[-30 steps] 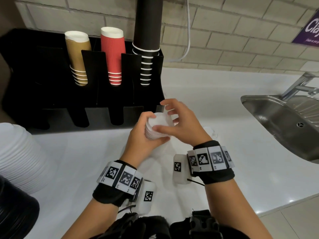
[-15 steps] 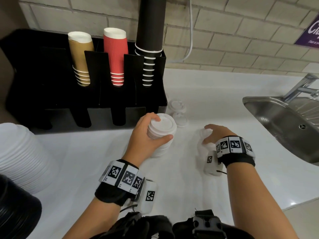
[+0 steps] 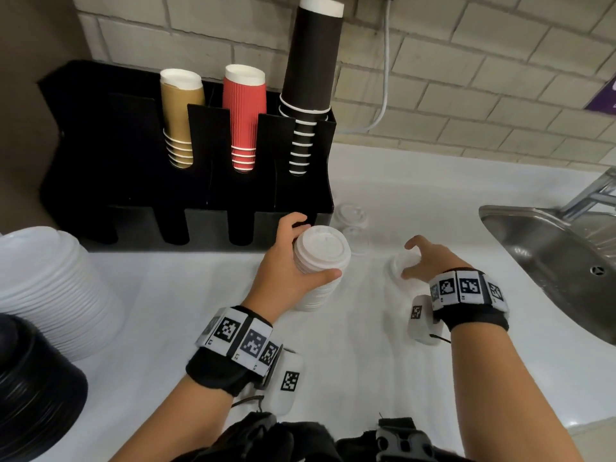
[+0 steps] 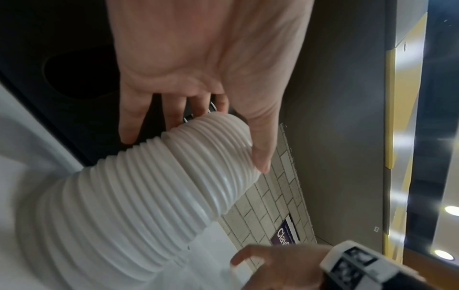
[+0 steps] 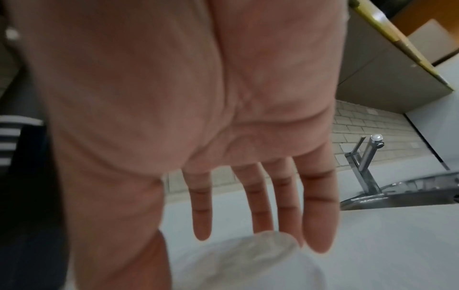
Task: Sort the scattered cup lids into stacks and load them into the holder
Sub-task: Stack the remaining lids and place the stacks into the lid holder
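White countertop (image 3: 186, 328) under a pale brick wall (image 3: 466, 78), steel sink (image 3: 550, 261) at right edge of the head view. Near lower left: stack of black lids (image 3: 30, 388), above it a big stack of wide white lids (image 3: 50, 288). Center frame: left hand (image 3: 286, 278) wraps fingers and thumb round a tall stack of white cup lids (image 3: 320, 261), stack standing on the counter just in front of the holder; left wrist view shows the ribbed stack (image 4: 154, 188) with the thumb along one side and fingers behind it. Right of center: right hand (image 3: 430, 261) spread over a single translucent lid (image 3: 400, 268) lying on the counter; right wrist view shows fingers (image 5: 263, 208) straight and splayed, tips at the lid (image 5: 248, 259), blurred, nothing held. Just beyond, two more loose clear lids (image 3: 350, 216) beside the holder's right corner. Far: black cup and lid holder (image 3: 133, 181) upper left against the wall, with gold cups (image 3: 180, 118), red cups (image 3: 243, 115), black cups (image 3: 310, 78) in its slots. White cable (image 3: 385, 78) hangs down the wall.
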Available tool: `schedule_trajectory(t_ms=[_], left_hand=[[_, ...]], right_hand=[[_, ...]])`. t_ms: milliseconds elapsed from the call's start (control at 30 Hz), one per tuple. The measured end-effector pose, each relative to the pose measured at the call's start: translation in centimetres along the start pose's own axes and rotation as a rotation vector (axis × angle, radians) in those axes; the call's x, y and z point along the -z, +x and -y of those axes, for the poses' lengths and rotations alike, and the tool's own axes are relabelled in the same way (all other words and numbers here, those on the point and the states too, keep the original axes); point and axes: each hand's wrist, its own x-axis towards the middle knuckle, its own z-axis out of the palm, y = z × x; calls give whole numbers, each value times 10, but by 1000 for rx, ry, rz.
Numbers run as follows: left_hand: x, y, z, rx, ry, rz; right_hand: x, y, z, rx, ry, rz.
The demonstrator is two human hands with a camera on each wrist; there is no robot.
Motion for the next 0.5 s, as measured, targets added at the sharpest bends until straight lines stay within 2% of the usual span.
schedule_trajectory(t_ms=[100, 200, 333, 500], left_hand=[[0, 2, 1, 22, 36, -11], [-2, 2, 2, 6, 49, -20], [-4, -1, 2, -7, 20, -36], [-4, -5, 3, -1, 19, -61]], right_hand=[[18, -17, 14, 148, 305, -81], [29, -42, 38, 386, 604, -81], [23, -64, 69, 606, 628, -38], [11, -69, 83, 675, 580, -27]])
